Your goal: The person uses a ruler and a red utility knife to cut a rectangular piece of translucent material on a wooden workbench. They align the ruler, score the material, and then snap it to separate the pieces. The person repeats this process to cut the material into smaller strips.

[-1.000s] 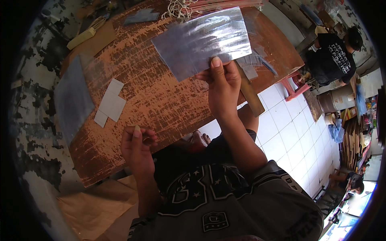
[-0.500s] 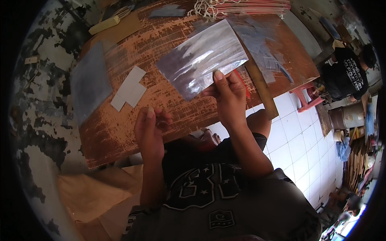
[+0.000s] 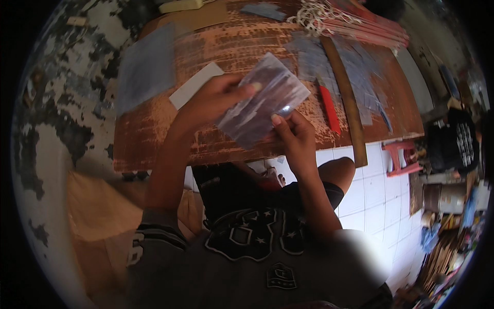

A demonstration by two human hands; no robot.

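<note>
A glossy, see-through plastic sheet (image 3: 267,98) is held above the table's near part, tilted, with light streaks across it. My right hand (image 3: 296,135) pinches its lower right edge, thumb on top. At its upper left edge my left hand (image 3: 218,98) is closed on it, thumb lying on the surface and fingers largely hidden. Just beyond the left hand a pale grey card (image 3: 193,87) lies on the table, partly covered by that hand. A red-handled cutter knife (image 3: 328,109) rests right of the sheet, beside a long wooden ruler (image 3: 346,98).
The worn brown table (image 3: 149,149) carries a larger plastic sheet (image 3: 146,69) at left and scattered clear pieces (image 3: 360,72) at right. Pink rods with white cords (image 3: 360,26) lie at the far right. A pink stool (image 3: 399,157) and another person (image 3: 458,141) are off to the right.
My left hand has come up and right from near the table edge and taken hold of the plastic sheet. The sheet has been lowered and turned, uncovering the cutter knife. The view has shifted.
</note>
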